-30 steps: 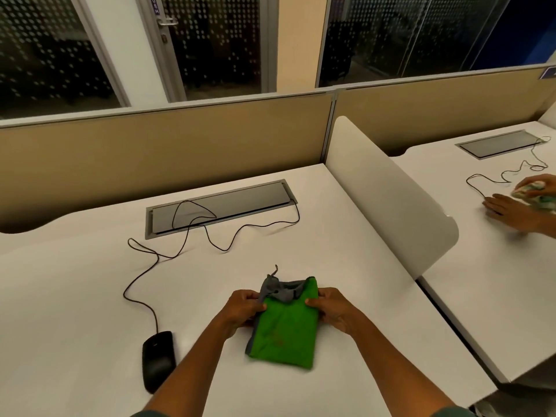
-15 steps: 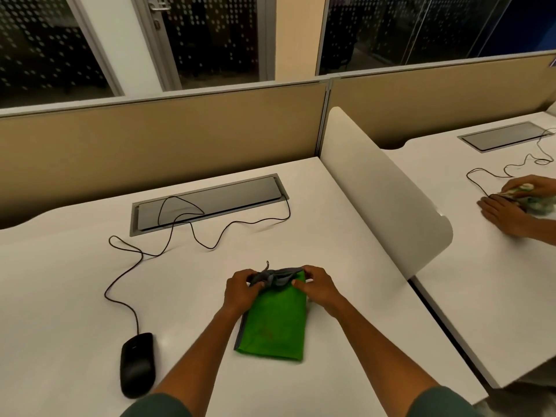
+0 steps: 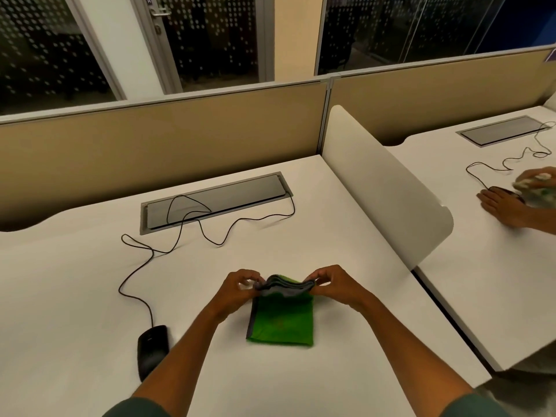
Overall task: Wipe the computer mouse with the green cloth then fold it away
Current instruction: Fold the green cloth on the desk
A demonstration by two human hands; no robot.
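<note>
The green cloth with a grey edge lies folded into a narrow rectangle on the white desk, in front of me. My left hand pinches its far left corner and my right hand pinches its far right corner, lifting the grey far edge a little off the desk. The black computer mouse rests to the left, beside my left forearm, untouched. Its thin black cord loops back toward the rear of the desk.
A grey cable hatch is set into the desk at the back, below a beige partition. A white divider stands on the right. Beyond it, another person's hands wipe a mouse on the neighbouring desk.
Both hands have slid along the cloth to its far corners and raised the grey far edge. The cloth looks flatter and more squared. The mouse has stayed put.
</note>
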